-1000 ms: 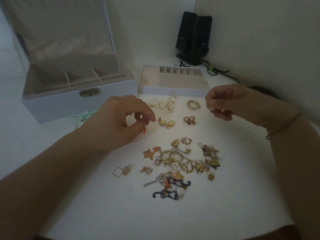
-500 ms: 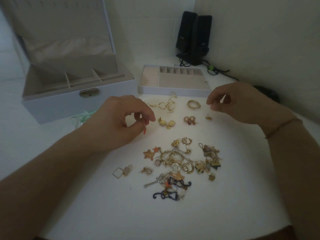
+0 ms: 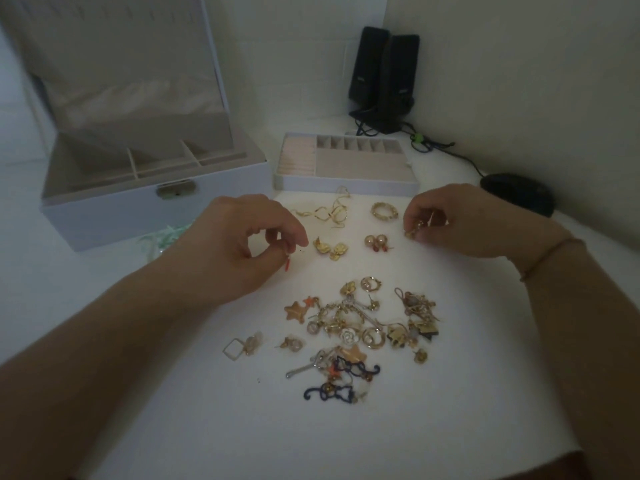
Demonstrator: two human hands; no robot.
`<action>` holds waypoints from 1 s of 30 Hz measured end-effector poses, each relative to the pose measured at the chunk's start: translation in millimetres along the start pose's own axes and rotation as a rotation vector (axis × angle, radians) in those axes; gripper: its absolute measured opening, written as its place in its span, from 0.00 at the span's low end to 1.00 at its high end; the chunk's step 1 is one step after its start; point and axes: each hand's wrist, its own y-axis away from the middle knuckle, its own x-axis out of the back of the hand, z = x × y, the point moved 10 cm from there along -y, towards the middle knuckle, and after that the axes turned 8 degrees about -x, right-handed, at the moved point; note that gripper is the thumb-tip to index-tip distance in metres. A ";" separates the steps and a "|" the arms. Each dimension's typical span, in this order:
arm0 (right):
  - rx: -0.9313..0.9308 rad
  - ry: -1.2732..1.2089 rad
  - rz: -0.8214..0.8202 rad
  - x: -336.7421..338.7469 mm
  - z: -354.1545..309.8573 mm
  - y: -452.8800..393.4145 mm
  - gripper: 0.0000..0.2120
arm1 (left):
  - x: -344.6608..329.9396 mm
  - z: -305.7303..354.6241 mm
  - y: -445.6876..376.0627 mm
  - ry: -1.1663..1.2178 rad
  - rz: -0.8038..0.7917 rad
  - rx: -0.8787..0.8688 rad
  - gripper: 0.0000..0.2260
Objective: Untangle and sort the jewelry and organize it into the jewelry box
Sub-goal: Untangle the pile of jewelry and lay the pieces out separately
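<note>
Left hand point(image 3: 242, 247) pinching red earring point(image 3: 287, 264), right hand point(image 3: 460, 223) pinching small gold piece point(image 3: 414, 230) centre-right; unsorted jewelry pile point(image 3: 360, 327) lower centre; risk: slip back into tangle, jewelry box point(image 3: 152, 209) upper left

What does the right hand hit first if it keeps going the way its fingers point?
The right hand pinches a small gold piece, fingertips pointing toward the person's left and slightly down. Straight on, it would probably meet the pearl earring pair first; height above the table is unclear.
</note>
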 end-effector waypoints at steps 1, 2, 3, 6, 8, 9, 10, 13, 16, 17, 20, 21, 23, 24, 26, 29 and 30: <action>-0.005 -0.007 -0.008 -1.0 0.8 -0.5 0.12 | 0.0 0.0 -0.1 -0.002 0.000 -0.002 0.10; -0.010 -0.013 -0.019 -2.6 1.3 -0.6 0.12 | 0.0 -0.6 -0.1 -0.007 0.000 -0.001 0.10; -0.008 -0.017 -0.031 -4.1 1.2 -0.6 0.12 | -0.1 -1.4 -0.1 -0.013 0.001 0.003 0.10; 0.007 -0.017 -0.032 -4.1 -0.4 1.2 0.11 | -0.3 -1.6 0.0 -0.008 -0.002 0.000 0.10; 0.019 -0.012 0.007 2.6 -2.2 3.0 0.09 | -0.1 -1.0 -0.4 0.001 -0.005 -0.008 0.11; 0.024 -0.019 0.026 6.4 -3.4 4.0 0.08 | 0.0 -1.0 -0.5 0.002 -0.006 -0.009 0.11; 0.026 -0.034 0.037 9.3 -4.5 4.7 0.08 | 0.1 -1.1 -0.5 0.000 -0.006 -0.009 0.11; 0.001 -0.065 -0.031 3.5 -4.7 5.6 0.07 | 0.1 -0.4 -0.7 -0.008 -0.001 -0.014 0.10; -0.034 -0.018 -0.079 -5.1 -0.9 4.2 0.09 | 0.0 -0.4 -1.0 0.000 0.000 -0.009 0.11; -0.038 -0.015 -0.074 -5.1 -0.5 3.5 0.08 | 0.0 -0.4 -0.9 0.000 -0.001 -0.008 0.11; -0.026 0.001 -0.051 -3.5 -1.7 3.3 0.05 | -0.1 0.0 -0.6 -0.009 -0.007 -0.005 0.11; -0.023 0.007 -0.044 -2.9 -1.8 3.3 0.03 | 0.1 0.3 -0.8 -0.010 -0.006 -0.006 0.11; -0.023 -0.029 -0.033 -0.6 -0.1 3.0 0.03 | 0.7 0.5 -1.0 -0.005 -0.001 -0.005 0.10; -0.028 -0.073 -0.039 -0.5 1.5 2.6 0.04 | 0.8 0.4 -1.0 -0.001 0.001 -0.004 0.10; -0.040 -0.208 -0.080 -2.8 3.9 2.6 0.06 | 0.3 0.1 -0.8 -0.004 -0.003 -0.002 0.11; -0.050 -0.360 -0.162 -9.4 4.5 4.2 0.09 | 0.0 -0.4 -0.3 -0.012 -0.007 0.001 0.11; -0.052 -0.387 -0.187 -11.2 3.7 5.0 0.09 | 0.2 -0.4 -0.2 -0.016 -0.008 0.002 0.11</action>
